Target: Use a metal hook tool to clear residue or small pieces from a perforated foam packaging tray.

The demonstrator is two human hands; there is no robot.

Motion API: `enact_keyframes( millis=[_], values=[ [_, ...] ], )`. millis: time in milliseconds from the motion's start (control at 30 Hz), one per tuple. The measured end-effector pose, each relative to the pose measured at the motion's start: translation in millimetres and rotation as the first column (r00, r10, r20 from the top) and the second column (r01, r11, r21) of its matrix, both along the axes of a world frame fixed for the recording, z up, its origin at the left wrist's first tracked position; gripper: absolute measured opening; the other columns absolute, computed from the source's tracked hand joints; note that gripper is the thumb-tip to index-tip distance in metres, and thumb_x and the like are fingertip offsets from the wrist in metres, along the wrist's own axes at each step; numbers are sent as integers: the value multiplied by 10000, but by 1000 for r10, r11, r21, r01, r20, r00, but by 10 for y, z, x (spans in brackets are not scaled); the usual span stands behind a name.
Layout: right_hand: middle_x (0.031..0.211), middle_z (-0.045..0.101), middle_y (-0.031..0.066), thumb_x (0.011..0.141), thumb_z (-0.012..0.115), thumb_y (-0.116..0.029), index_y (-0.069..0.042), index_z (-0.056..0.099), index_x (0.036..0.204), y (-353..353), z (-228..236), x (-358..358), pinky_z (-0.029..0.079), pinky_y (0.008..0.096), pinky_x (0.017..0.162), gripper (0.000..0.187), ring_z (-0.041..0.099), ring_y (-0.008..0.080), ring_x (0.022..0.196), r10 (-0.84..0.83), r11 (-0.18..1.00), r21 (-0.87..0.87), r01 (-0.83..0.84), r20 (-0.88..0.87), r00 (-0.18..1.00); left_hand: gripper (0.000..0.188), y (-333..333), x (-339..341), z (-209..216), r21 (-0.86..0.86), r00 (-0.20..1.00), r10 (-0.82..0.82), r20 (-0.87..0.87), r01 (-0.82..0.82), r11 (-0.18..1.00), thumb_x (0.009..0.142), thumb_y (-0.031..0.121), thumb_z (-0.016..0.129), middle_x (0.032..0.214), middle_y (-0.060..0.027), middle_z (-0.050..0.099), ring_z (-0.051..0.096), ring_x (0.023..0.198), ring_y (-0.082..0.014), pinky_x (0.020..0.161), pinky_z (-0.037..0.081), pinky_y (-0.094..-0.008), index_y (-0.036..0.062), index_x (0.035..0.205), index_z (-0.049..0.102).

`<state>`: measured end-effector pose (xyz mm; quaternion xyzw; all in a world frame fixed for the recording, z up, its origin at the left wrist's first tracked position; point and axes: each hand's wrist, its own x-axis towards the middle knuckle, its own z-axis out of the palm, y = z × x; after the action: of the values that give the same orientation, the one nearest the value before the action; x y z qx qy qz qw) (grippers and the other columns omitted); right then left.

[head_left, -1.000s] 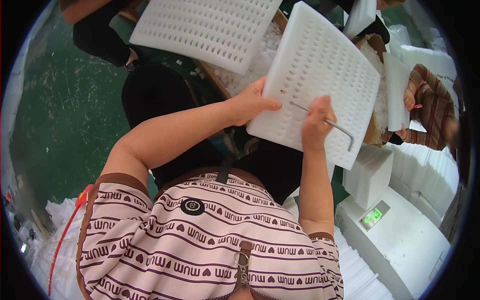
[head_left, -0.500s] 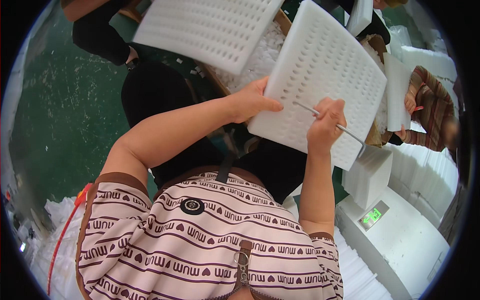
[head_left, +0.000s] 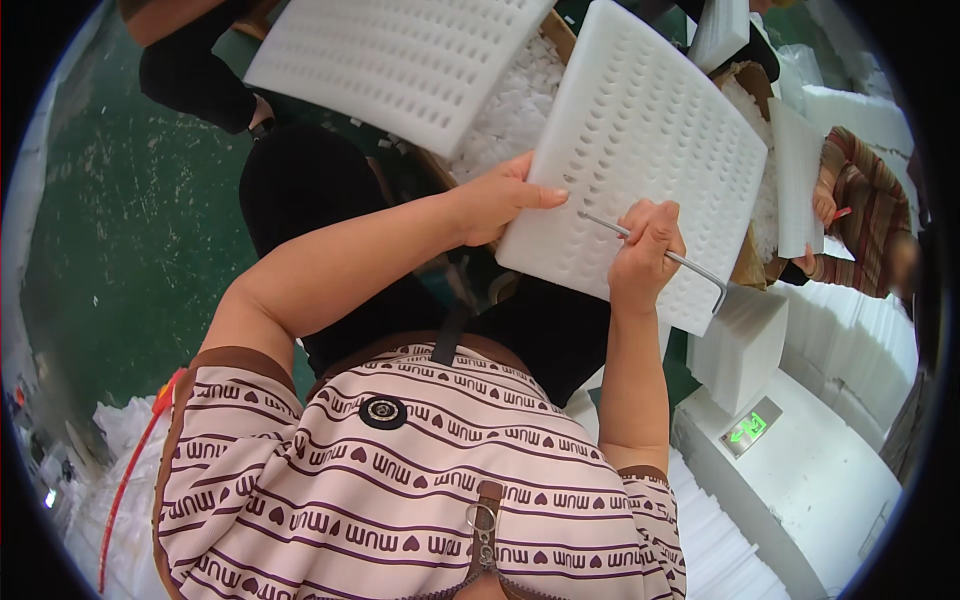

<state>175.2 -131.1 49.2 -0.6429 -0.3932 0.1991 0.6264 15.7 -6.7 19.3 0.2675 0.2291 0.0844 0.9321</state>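
Note:
A thick white foam sheet (head_left: 640, 110) with rows of holes stands tilted in front of me. My left hand (head_left: 508, 200) grips its left edge, thumb on the face and the fingers hidden behind. My right hand (head_left: 645, 250) is closed round a thin metal rod (head_left: 697, 268) bent at its far right end. The rod's tip meets the sheet at a hole in the lower left rows, just below my left thumb. Most of the holes show as dark ovals in the foam.
Behind the sheet, a cardboard box (head_left: 567, 38) holds many small white foam pieces (head_left: 507, 105). Another perforated foam sheet (head_left: 390, 60) leans at upper left. On the right, a person in a striped sleeve (head_left: 853, 200) holds a foam sheet (head_left: 795, 180). Foam stacks (head_left: 840, 340) and a green-lit sign (head_left: 750, 428) are lower right.
The rod's tip and my right hand have shifted slightly left, the tip also a little lower on the sheet. The other perforated sheet at upper left has moved a bit left.

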Motion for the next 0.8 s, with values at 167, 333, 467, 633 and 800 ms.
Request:
enact_keyframes(
  millis=[167, 333, 467, 633, 800],
  values=[
    [608, 425, 24, 978, 391, -183, -71, 407, 640, 160, 228, -379, 317, 278, 548, 356, 344, 147, 568, 119, 982, -184, -51, 384, 916, 468, -13, -14, -8, -79, 992, -15, 129, 26, 997, 905, 62, 582, 1218, -89, 594, 594, 1067, -197, 913, 484, -348, 98, 1350, 441],
    [603, 394, 5, 991, 350, -173, -97, 375, 630, 267, 48, -373, 300, 247, 570, 370, 308, 126, 570, 136, 983, -166, -77, 379, 915, 427, -51, -1, -32, -61, 997, 28, 75, -23, 998, 927, 108, 575, 1215, -87, 596, 593, 1066, -182, 919, 478, -344, 93, 1337, 456],
    [606, 387, 1, 975, 341, -131, -96, 379, 638, 55, 128, -154, 296, 250, 560, 341, 293, 127, 564, -18, 999, 32, 17, 57, 998, 417, 4, -6, -8, -65, 997, 11, 71, -6, 998, 921, 101, 577, 1207, -87, 600, 594, 1058, -184, 919, 475, -337, 85, 1324, 469],
    [609, 388, 4, 959, 342, -113, -92, 377, 640, -125, 116, -186, 302, 253, 563, 322, 300, 134, 569, 40, 984, -175, 21, 340, 940, 404, 18, -20, 20, -35, 993, -5, 120, 9, 999, 917, 95, 579, 1194, -91, 605, 598, 1045, -186, 917, 475, -330, 71, 1308, 479],
    [611, 392, 2, 944, 349, -108, -90, 378, 635, 101, 15, -316, 304, 252, 560, 311, 299, 137, 561, 188, 972, -236, -19, 720, 668, 393, -21, 2, -39, -26, 994, 21, 109, -18, 999, 907, 83, 584, 1175, -97, 611, 602, 1031, -186, 916, 474, -330, 54, 1287, 492]
  ],
)
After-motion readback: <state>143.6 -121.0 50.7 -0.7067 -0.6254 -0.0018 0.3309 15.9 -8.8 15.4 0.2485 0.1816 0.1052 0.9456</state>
